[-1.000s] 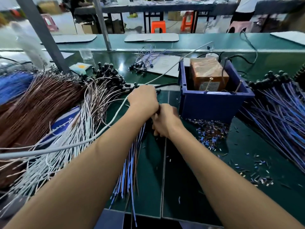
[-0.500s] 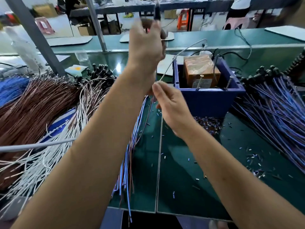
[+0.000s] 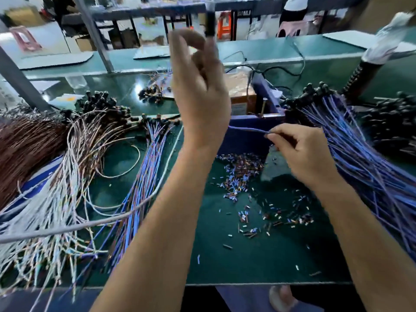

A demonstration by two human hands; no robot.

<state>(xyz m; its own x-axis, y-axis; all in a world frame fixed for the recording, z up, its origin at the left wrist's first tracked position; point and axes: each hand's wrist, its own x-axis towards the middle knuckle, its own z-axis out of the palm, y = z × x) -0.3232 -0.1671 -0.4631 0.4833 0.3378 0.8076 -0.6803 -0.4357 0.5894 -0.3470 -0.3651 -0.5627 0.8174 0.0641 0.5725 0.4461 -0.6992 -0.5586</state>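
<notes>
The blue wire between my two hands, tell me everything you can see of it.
The blue wire is thin and seemingly plastic-coated. Its visible stretch runs nearly level, slightly bowed, in front of the wall of the blue bin. The right hand pinches it at the fingertips. The other way it disappears behind the raised left hand, which holds a blurred black plug upright, probably the wire's head.

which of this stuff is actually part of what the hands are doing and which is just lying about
In use: left hand holding up the black plug; right hand pinching the blue wire.

Lying about: brown wires, white wires, grey cable, heap of blue wires, blue bin, snipped bits.
</notes>
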